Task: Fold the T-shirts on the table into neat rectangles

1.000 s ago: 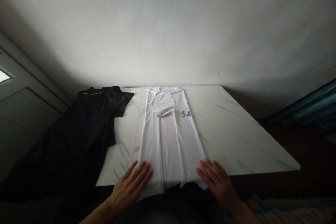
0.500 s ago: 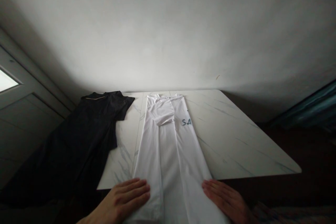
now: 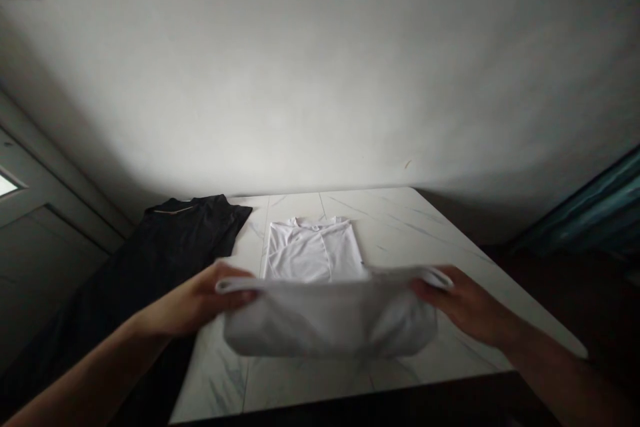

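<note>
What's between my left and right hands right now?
The lifted lower part of the white T-shirt hangs between your left hand and right hand, seen in the head view.

No lettering, label, brand or number can be read on the white T-shirt (image 3: 313,250), including its raised lower part (image 3: 330,320), or on the black garment (image 3: 170,260) lying over the left edge of the marble table (image 3: 415,227).
</note>
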The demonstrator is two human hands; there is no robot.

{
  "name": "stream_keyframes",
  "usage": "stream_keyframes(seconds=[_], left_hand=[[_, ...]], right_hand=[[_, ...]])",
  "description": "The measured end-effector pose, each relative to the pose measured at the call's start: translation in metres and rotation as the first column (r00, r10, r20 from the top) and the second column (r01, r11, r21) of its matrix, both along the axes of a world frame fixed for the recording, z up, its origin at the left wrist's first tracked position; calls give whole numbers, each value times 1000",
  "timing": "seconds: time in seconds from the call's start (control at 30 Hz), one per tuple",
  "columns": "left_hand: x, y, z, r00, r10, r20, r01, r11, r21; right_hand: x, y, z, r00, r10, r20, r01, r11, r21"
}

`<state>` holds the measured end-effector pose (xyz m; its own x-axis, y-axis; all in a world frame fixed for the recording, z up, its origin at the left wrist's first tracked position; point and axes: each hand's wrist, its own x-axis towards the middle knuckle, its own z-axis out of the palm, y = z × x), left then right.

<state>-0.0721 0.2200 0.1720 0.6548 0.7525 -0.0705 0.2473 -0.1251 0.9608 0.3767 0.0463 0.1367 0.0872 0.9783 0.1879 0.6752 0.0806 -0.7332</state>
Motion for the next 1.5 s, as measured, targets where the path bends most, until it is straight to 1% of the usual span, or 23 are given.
stream_keyframes(seconds=[0.03, 0.07, 0.1, 0.13, 0.17, 0.2, 0.23, 0.3, 0.37, 0.4, 0.47, 0.53, 0.63, 0.83, 1.0, 1.2, 1.3, 1.5], left_hand=[[23, 30, 6, 998, -65, 1, 65, 993, -103], [46, 61, 7, 996, -58, 60, 68, 983, -171], [68, 89, 4, 994, -29, 103, 52, 971, -232], [87, 114, -3, 994, 16, 112, 17, 957, -290], [103, 136, -15, 994, 72, 77, -41, 936, -350], [116, 153, -29, 990, 136, 20, -118, 912, -392], [126, 166, -44, 984, 177, -22, -171, 900, -401], [137, 182, -75, 966, 241, -95, -259, 883, -392], [140, 192, -99, 946, 293, -142, -325, 873, -364], [140, 195, -108, 936, 317, -156, -352, 869, -348], [138, 202, -120, 922, 352, -160, -386, 866, -317], [137, 208, -125, 914, 376, -155, -405, 868, -287], [138, 212, -128, 901, 399, -170, -430, 870, -241], [136, 213, -129, 865, 466, -185, -491, 863, -121], [134, 218, -131, 827, 505, -249, -517, 856, 17], [138, 224, -133, 790, 543, -284, -507, 839, 196], [141, 224, -134, 768, 567, -298, -500, 821, 275], [139, 221, -130, 722, 624, -300, -513, 773, 373]], right_hand=[[2, 39, 8, 993, -9, -122, -2, 996, -88], [2, 77, 10, 971, -35, -236, 0, 990, -144], [2, 113, 7, 939, -63, -338, -1, 982, -188], [1, 144, -1, 905, -88, -416, -15, 971, -238], [-1, 171, -13, 882, -135, -452, -1, 957, -289], [-3, 192, -27, 870, -202, -451, 37, 937, -348], [-4, 208, -43, 868, -275, -413, 106, 916, -386], [-5, 228, -71, 868, -357, -344, 210, 893, -397], [-3, 238, -93, 871, -400, -284, 286, 884, -370], [-1, 242, -100, 874, -412, -258, 311, 882, -353], [5, 247, -109, 882, -421, -213, 345, 884, -317], [9, 253, -113, 890, -422, -173, 365, 886, -286], [12, 260, -115, 898, -428, -106, 391, 884, -258], [9, 267, -115, 903, -430, -5, 422, 889, -175], [9, 270, -114, 896, -441, 56, 444, 880, -167], [5, 275, -111, 859, -489, 150, 510, 844, -166], [3, 274, -110, 833, -516, 199, 547, 823, -155], [3, 268, -110, 790, -563, 244, 602, 788, -132]])
